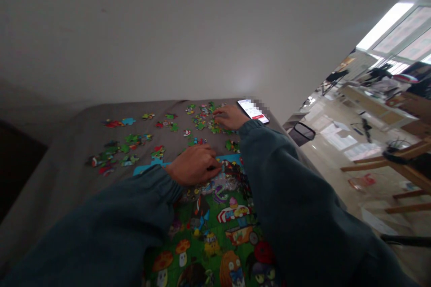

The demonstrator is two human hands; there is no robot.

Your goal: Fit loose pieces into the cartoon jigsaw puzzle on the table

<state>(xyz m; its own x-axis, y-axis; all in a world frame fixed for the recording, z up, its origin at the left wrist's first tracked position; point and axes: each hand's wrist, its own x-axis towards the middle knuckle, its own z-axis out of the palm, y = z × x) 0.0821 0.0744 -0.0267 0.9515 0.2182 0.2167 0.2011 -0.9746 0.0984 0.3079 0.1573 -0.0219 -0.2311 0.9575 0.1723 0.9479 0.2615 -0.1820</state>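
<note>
1. Grip of the right hand (232, 116) is narrow, with fingers bent down among loose pieces (201, 124) near the far right corner of the grey cloth (77, 139); whether it pinches one, I cannot tell.
2. Left hand (197, 164) has its fingers curled over the far side of the puzzle (215, 206); I cannot tell if it holds a piece.
3. Puzzle lies on the cloth, well in from the left edge, and the sleeves (289, 175) hide part of it.
4. As I judge, a large part is joined, but many pieces remain loose, scattered toward the left and far edges.
5. Puzzle looks flat and mostly green, with orange-capped mushrooms (182, 249), a cart (235, 234) and a blue strip (143, 169) on its far side; its seams are too dim to see.
</note>
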